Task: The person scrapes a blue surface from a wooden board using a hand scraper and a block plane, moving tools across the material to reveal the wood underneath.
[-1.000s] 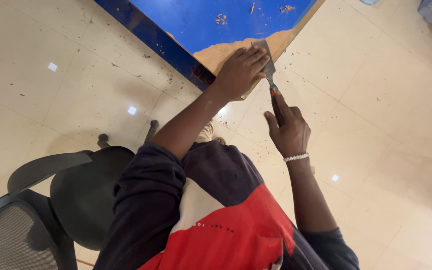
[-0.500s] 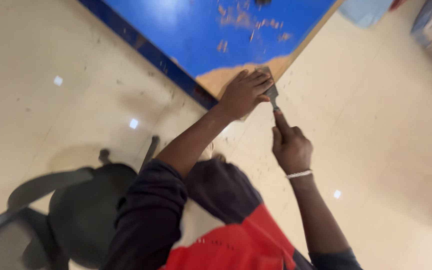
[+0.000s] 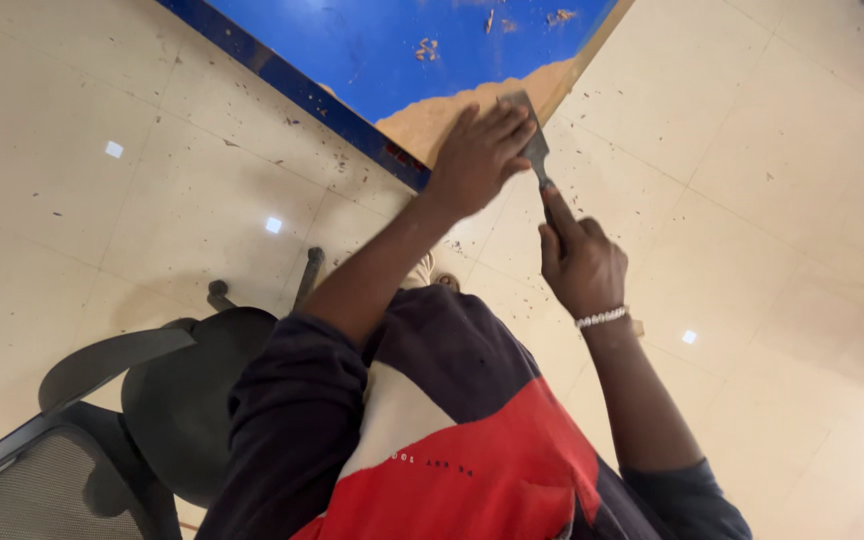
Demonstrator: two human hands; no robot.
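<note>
A person leans over the corner of a blue painted board (image 3: 392,50) that lies on a pale tiled floor (image 3: 802,200), working a metal scraper (image 3: 530,140) against it. The right hand (image 3: 582,265) is wrapped around the scraper's handle, its fingers (image 3: 558,222) closed tight on the grip with the index finger stretched forward along the shaft, so the handle itself is mostly hidden inside the fist. A beaded bracelet (image 3: 602,318) sits on that wrist. The left hand (image 3: 477,155) lies flat over the scraper's blade, its fingers (image 3: 500,125) pressed down and slightly spread on the metal rather than curled around it, so it bears on the tool without gripping it. The blade meets the board at its near corner, where the blue coat is gone and a patch of bare tan wood (image 3: 452,110) shows with a ragged edge against the remaining paint. Small loose flakes (image 3: 426,48) lie on the blue surface farther up, and fine dark specks are scattered over the tiles around the board's dark blue side edge (image 3: 292,85). The person wears a dark, red and white top (image 3: 452,440) with the sleeves pushed up past the forearms. To the left, just beside the person's body, stands a black office chair (image 3: 152,400) with a mesh back and its wheeled base resting on the floor.
</note>
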